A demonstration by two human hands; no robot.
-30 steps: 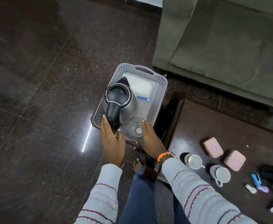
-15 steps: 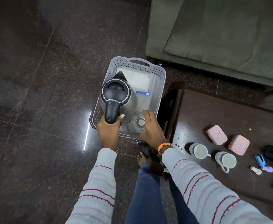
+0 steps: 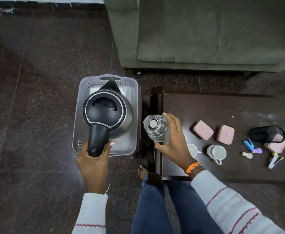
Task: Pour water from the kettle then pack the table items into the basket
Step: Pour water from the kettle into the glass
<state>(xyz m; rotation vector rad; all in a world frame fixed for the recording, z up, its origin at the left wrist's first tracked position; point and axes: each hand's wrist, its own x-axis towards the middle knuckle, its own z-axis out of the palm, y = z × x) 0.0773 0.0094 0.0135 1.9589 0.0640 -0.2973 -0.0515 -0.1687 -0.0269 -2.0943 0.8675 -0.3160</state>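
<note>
Head view: left hand (image 3: 92, 163) grips kettle (image 3: 107, 114) above basket (image 3: 135, 92); right hand (image 3: 173, 141) holds glass (image 3: 156, 128).

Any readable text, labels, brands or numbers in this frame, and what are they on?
Nothing can be read.
Left pink case: small mark on the lid, too small to read.
Right pink case: small mark on the lid, blurred.
Kettle, glass, two mugs, basket: no lettering visible.

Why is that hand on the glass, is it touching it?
Touching. The head view shows the right hand with fingers wrapped round the glass.
</note>
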